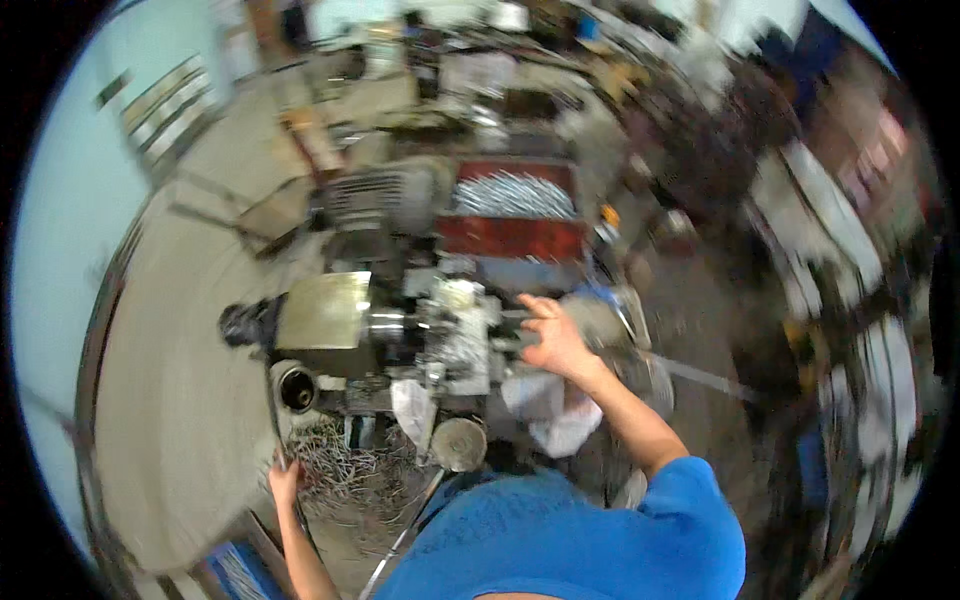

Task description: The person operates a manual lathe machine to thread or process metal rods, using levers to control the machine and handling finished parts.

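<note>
A small metal lathe [322,312] with a yellowish box-shaped cover stands before me, its spindle [388,324] pointing right. My left hand [285,480], low on the left, is closed around a dark lever [272,405] that runs up toward the lathe. Over the right part of the machine hovers my right hand [553,338], its fingers apart and nothing visible in them. Just left of its fingertips is the bright metal tool carriage [460,345]. Blur hides whether those fingers touch any part.
Behind the lathe, a red tray [512,238] holds many shiny metal pieces beside a ribbed motor [375,200]. Metal shavings [350,458] heap below the lathe. A round cup [297,388], a white cloth [560,415] and a blue box [240,572] lie around it.
</note>
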`<state>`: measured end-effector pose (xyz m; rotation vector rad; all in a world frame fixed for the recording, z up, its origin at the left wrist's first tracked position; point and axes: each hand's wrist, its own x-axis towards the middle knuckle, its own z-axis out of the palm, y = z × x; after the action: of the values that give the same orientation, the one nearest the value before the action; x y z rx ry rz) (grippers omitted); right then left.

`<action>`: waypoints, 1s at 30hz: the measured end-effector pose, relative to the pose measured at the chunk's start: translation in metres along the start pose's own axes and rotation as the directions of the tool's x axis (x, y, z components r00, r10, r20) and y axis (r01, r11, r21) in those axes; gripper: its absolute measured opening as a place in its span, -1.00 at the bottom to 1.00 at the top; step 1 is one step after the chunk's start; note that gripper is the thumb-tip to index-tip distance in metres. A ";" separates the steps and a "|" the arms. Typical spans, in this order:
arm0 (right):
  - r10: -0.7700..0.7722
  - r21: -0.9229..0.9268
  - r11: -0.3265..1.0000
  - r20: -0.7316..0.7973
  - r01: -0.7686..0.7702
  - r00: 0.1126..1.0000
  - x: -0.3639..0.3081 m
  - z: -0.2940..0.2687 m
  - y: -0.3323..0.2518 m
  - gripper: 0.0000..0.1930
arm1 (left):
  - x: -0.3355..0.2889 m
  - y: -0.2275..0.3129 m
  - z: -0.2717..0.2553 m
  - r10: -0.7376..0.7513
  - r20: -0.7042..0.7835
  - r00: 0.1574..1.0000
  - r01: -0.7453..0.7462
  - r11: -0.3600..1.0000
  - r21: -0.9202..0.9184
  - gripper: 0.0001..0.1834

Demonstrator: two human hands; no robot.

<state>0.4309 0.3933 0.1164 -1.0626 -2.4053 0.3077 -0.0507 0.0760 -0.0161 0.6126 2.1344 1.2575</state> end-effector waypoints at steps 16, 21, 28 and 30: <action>0.985 -0.216 -0.031 0.158 -0.976 -0.066 -0.507 0.082 0.033 -0.70 | 0.030 -0.019 -0.009 -0.356 0.024 0.934 0.337 0.901 0.272 -0.83; 0.991 -0.136 -0.131 -0.041 -0.982 -0.127 -0.542 0.059 0.066 -0.55 | 0.020 -0.001 0.009 -0.314 -0.035 0.949 0.306 0.887 0.344 -0.83; 0.977 -0.426 0.186 0.178 -0.885 0.120 -0.620 0.107 0.142 -0.64 | 0.013 -0.039 -0.019 -0.195 0.044 0.980 0.189 0.976 0.107 -0.81; 0.948 -0.472 0.200 0.315 -0.859 0.048 -0.563 0.073 0.122 -0.62 | 0.011 -0.028 -0.013 -0.183 -0.021 0.983 0.184 0.963 0.199 -0.87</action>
<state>0.7949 0.0578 -0.1870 -2.9143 -1.6649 0.9867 -0.0707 0.0623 -0.0390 0.4814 2.2791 0.9517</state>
